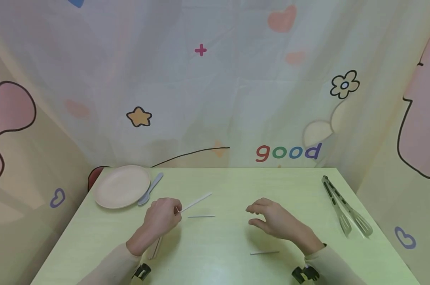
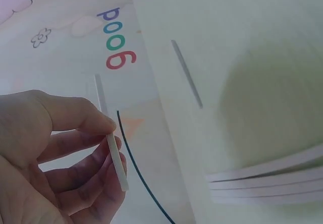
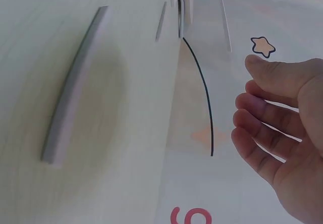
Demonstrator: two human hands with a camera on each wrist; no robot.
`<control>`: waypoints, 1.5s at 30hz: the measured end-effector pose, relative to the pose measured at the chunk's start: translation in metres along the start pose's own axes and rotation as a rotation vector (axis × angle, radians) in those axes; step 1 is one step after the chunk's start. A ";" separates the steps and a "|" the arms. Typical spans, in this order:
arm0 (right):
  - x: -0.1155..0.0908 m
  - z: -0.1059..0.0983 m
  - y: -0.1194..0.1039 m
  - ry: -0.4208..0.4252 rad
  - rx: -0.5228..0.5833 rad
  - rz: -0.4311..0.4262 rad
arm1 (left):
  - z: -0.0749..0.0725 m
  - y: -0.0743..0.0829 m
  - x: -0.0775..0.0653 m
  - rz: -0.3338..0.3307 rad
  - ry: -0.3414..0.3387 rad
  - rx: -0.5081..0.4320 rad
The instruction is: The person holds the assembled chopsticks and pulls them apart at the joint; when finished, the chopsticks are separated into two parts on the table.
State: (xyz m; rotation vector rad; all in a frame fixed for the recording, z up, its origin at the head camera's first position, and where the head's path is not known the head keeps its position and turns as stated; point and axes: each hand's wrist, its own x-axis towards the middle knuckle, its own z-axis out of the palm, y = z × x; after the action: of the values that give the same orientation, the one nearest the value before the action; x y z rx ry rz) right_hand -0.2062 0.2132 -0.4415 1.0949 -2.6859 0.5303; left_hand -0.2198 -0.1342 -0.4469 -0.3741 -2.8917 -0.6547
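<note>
My left hand pinches a thin white stick between thumb and fingers, raised above the table. The stick points up and to the right in the head view, and the left wrist view shows its lower end against the fingers. Just right of this hand lies a second stick. Several more sticks lie side by side under the left wrist. Over on the right, my right hand hovers with thumb and fingers apart, holding nothing. Nearer me, below that hand, lies another stick.
At the back left of the pale table sits a round plate, with a light blue spoon against its right side. Metal tongs with black grips lie along the right edge. A printed curtain hangs behind the table.
</note>
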 end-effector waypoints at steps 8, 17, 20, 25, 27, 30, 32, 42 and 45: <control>0.015 -0.003 -0.003 0.075 -0.047 -0.066 | -0.004 0.019 0.013 0.132 0.022 0.017; 0.029 -0.010 -0.007 0.108 -0.070 -0.107 | -0.007 0.034 0.025 0.207 0.004 0.012; 0.033 -0.012 -0.009 0.107 -0.076 -0.109 | -0.007 0.038 0.030 0.237 0.008 0.013; 0.039 -0.014 -0.013 0.104 -0.087 -0.108 | -0.006 0.045 0.035 0.312 0.021 0.026; 0.041 -0.014 -0.015 0.100 -0.085 -0.108 | -0.005 0.047 0.036 0.346 0.031 0.039; 0.044 -0.014 -0.017 0.091 -0.083 -0.109 | -0.004 0.050 0.038 0.390 0.043 0.053; 0.047 -0.012 -0.016 0.083 -0.082 -0.109 | -0.004 0.052 0.039 0.409 0.048 0.056; 0.055 -0.004 -0.016 0.071 -0.078 -0.122 | -0.001 0.056 0.042 0.419 0.023 0.029; 0.058 -0.001 -0.016 0.077 -0.079 -0.126 | 0.000 0.058 0.042 0.410 0.012 0.024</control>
State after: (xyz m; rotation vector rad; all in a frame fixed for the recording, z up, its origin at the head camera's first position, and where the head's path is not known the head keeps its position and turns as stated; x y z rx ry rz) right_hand -0.2358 0.1661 -0.4182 1.1869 -2.5293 0.4308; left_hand -0.2438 -0.0746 -0.4151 -0.9211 -2.6815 -0.5456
